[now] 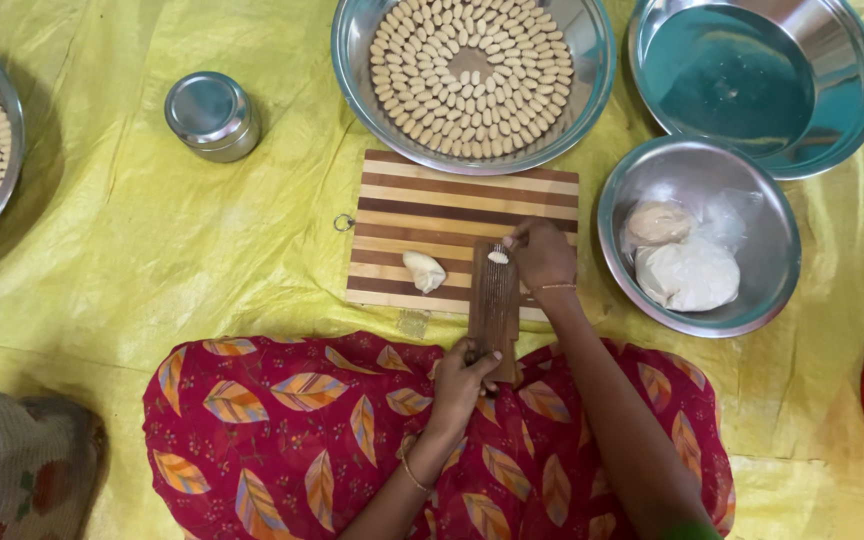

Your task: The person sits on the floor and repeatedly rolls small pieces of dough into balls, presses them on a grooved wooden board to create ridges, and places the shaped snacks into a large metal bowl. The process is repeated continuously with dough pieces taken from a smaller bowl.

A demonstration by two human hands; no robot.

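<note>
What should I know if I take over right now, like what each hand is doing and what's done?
Left hand grips the near end of the ridged paddle, which lies on the striped board.
Right hand presses a small dough bit onto the paddle's far end.
Dough lump sits on the board; more dough in the right bowl.
Done: shaped pieces fill the top bowl.
Left: the remaining dough.

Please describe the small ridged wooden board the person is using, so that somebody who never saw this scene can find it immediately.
Start at the striped cutting board in the middle of the yellow sheet. The ridged wooden board leans over its near edge; the left hand grips its lower end and the right hand presses a small dough piece at its top. Unlike the striped board, it is narrow, dark and finely grooved.
</note>
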